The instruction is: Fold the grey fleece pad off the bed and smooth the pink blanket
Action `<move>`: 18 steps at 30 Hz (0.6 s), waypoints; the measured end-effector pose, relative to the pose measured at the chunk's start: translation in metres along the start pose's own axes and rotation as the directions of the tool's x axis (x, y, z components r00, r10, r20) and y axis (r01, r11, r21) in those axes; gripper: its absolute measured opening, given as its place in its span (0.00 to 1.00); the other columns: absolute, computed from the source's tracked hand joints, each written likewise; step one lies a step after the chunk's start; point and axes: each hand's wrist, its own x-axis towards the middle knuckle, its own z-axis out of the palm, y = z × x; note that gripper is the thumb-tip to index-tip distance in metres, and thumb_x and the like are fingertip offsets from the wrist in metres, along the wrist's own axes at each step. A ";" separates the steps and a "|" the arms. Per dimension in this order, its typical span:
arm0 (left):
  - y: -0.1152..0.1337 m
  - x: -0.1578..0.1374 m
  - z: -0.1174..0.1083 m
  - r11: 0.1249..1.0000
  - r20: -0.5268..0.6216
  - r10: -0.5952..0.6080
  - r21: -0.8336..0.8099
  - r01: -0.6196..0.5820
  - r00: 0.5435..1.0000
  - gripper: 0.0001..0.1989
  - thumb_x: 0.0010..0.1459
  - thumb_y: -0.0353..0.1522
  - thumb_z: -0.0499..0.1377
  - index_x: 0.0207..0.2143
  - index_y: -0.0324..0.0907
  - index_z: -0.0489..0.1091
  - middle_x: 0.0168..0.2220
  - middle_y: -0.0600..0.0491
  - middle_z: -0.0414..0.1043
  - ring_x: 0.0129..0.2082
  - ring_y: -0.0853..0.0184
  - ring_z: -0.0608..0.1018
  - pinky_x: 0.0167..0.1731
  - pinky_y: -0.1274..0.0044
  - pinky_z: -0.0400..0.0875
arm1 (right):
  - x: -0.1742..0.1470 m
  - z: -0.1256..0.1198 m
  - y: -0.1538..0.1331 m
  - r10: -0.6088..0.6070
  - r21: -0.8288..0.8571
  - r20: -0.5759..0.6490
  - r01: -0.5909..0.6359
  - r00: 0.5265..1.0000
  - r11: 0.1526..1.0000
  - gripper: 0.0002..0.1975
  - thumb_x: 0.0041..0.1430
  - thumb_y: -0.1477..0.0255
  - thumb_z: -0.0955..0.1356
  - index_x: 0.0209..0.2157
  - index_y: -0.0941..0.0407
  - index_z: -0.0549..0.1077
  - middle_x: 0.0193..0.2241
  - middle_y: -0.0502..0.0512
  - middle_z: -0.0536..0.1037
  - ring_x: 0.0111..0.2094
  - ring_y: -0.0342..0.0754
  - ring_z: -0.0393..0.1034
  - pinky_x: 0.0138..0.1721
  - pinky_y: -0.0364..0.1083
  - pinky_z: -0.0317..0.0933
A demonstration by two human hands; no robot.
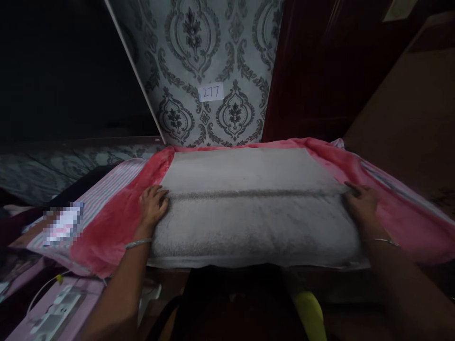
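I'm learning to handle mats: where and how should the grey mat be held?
The grey mat is probably best pinched at both ends of the dark edge across its middle, coming from left and right, where the left hand and right hand are: it lies wide and flat.

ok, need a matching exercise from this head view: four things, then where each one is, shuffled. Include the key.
Things
1. rectangular grey plush cloth
2. fluffy pink blanket
3. white paper label marked 277
4. bare left hand

Places
A. on the grey patterned wallpaper
B. at the cloth's left edge
C. on top of the blanket, spanning its middle
D. beneath the cloth, showing on both sides of it

Pairs: 1-C, 2-D, 3-A, 4-B
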 end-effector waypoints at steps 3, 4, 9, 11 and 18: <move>0.005 -0.004 -0.001 0.987 0.085 0.128 0.082 -0.135 0.988 0.20 0.62 0.37 0.55 0.53 0.45 0.77 0.58 0.44 0.74 0.61 0.49 0.68 0.60 0.58 0.60 | -0.004 0.000 0.003 -0.165 -0.183 0.075 0.176 0.983 0.967 0.25 0.54 0.69 0.65 0.52 0.60 0.80 0.58 0.70 0.71 0.58 0.65 0.62 0.59 0.63 0.58; 0.005 -0.004 0.000 0.984 0.094 0.143 0.097 -0.152 0.985 0.20 0.63 0.38 0.55 0.53 0.44 0.77 0.57 0.43 0.75 0.61 0.49 0.68 0.59 0.58 0.60 | -0.006 -0.001 0.001 -0.212 -0.213 0.111 0.232 0.971 0.949 0.24 0.56 0.69 0.65 0.53 0.58 0.80 0.59 0.68 0.71 0.60 0.65 0.61 0.60 0.63 0.57; -0.002 0.001 0.008 0.982 0.060 0.144 0.117 -0.150 0.988 0.20 0.65 0.37 0.51 0.49 0.42 0.79 0.53 0.40 0.77 0.57 0.47 0.71 0.55 0.57 0.63 | -0.009 0.003 -0.010 -0.321 -0.247 0.188 0.361 0.928 0.899 0.21 0.60 0.71 0.63 0.52 0.56 0.80 0.55 0.63 0.76 0.59 0.61 0.63 0.58 0.61 0.60; -0.005 0.005 0.011 0.978 0.061 0.164 0.122 -0.170 0.985 0.19 0.65 0.36 0.51 0.45 0.43 0.80 0.51 0.41 0.79 0.55 0.48 0.73 0.53 0.58 0.63 | -0.007 0.006 -0.011 -0.321 -0.219 0.188 0.359 0.928 0.907 0.19 0.60 0.71 0.63 0.47 0.55 0.81 0.51 0.62 0.79 0.56 0.60 0.65 0.56 0.60 0.61; -0.007 0.009 0.011 0.966 0.042 0.208 0.151 -0.212 0.977 0.18 0.64 0.33 0.49 0.39 0.43 0.80 0.45 0.42 0.81 0.47 0.51 0.76 0.47 0.60 0.64 | -0.006 0.013 -0.007 -0.251 -0.174 0.159 0.277 0.955 0.945 0.15 0.60 0.72 0.62 0.40 0.56 0.81 0.41 0.64 0.81 0.49 0.59 0.69 0.51 0.58 0.63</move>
